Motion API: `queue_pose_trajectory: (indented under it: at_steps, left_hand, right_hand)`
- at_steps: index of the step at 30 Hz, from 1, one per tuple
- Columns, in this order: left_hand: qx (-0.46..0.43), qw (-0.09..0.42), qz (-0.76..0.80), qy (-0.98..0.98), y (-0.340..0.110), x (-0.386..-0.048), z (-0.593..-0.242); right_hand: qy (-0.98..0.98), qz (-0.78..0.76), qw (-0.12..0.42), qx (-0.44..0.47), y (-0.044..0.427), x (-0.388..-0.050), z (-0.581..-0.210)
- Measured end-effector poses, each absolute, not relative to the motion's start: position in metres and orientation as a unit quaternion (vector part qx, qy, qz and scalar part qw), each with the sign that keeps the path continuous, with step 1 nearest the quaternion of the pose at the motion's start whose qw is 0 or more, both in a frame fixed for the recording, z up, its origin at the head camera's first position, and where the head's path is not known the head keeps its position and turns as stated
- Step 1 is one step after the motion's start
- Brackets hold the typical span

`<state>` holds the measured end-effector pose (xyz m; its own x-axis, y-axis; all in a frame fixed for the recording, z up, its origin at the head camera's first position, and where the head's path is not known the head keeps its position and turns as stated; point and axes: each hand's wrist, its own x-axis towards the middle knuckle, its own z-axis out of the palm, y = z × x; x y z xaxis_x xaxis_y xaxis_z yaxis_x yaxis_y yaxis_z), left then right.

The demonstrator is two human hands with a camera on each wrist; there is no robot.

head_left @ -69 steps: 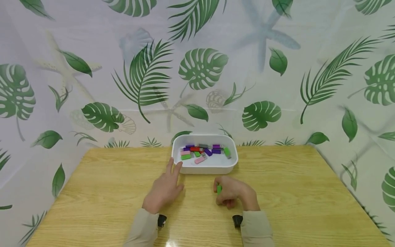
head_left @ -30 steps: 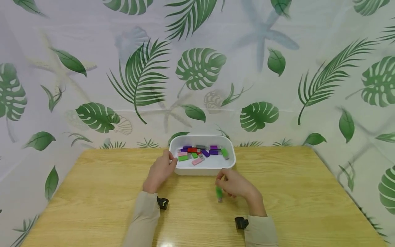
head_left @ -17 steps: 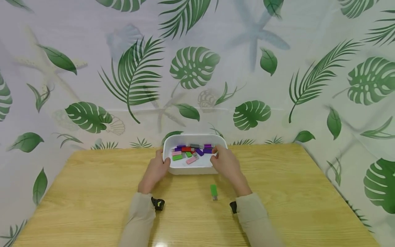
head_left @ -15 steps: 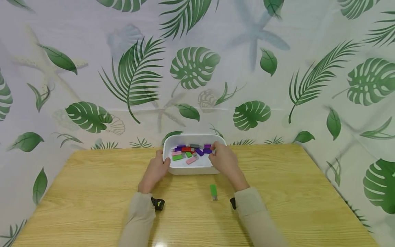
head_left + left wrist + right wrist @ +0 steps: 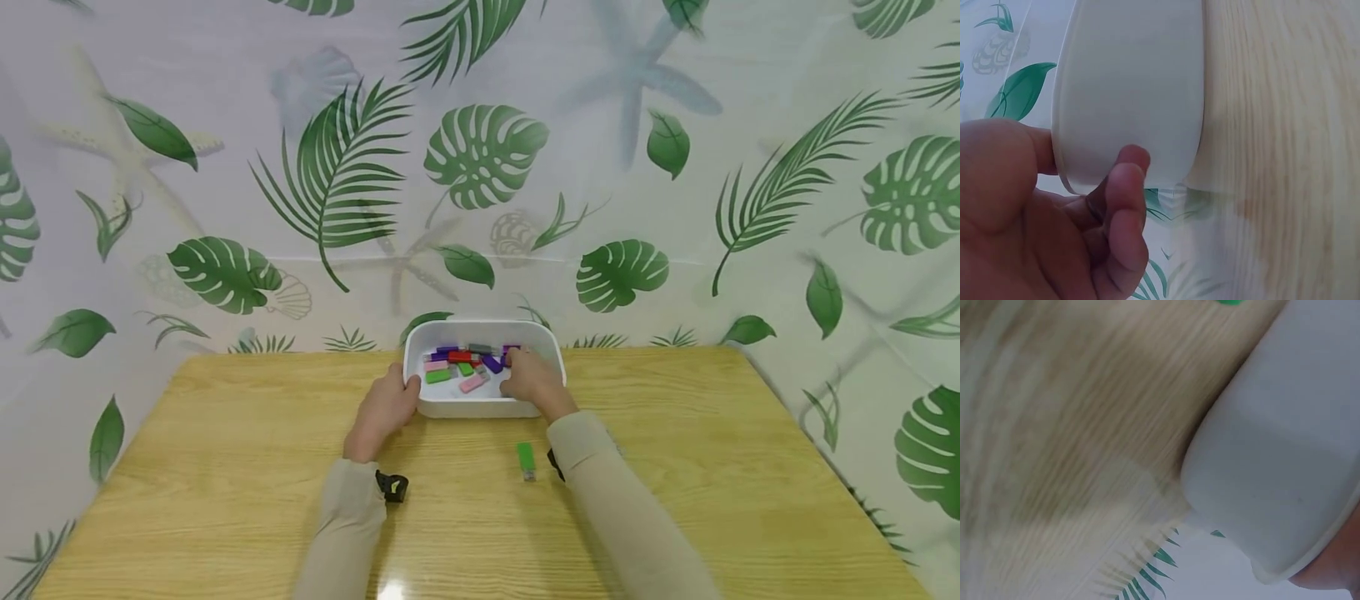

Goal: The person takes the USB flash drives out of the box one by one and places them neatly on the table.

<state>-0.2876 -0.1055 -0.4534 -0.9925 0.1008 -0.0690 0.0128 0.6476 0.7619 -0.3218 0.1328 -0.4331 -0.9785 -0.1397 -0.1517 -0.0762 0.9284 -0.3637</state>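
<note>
Left hand has the left end of the white bin in a grip, thumb at the rim, fingers curled against the outer wall. Right hand is dipped into the bin's right side, and honestly I can't tell if those fingers are pinching anything: the hand itself blocks the view, and the right wrist cam only gets a bit of skin past the rim. A purple stick is partly covered there too. Pink stick and red stick are in the bin; a green stick lies on the table just in front. Any lettering on these is too small to read.
</note>
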Motion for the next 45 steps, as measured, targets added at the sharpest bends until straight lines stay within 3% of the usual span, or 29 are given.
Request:
queue_pose_trajectory:
  at_steps: [12,20,29,45]
  left_hand:
    - [0.007,0.067,0.387,0.920,-0.102,-0.286,-0.449]
    - [0.007,0.067,0.358,0.931,-0.101,-0.287,-0.446]
    - [-0.005,0.086,0.364,0.927,-0.100,-0.286,-0.447]
    - [-0.008,0.084,0.360,0.929,-0.097,-0.285,-0.448]
  right_hand:
    - [0.969,-0.198,0.126,-0.081,0.137,-0.330,-0.443]
    - [0.965,-0.222,0.104,-0.097,0.138,-0.331,-0.442]
    - [0.963,-0.223,0.127,-0.085,0.140,-0.330,-0.442]
    - [0.963,-0.232,0.117,-0.071,0.139,-0.331,-0.446]
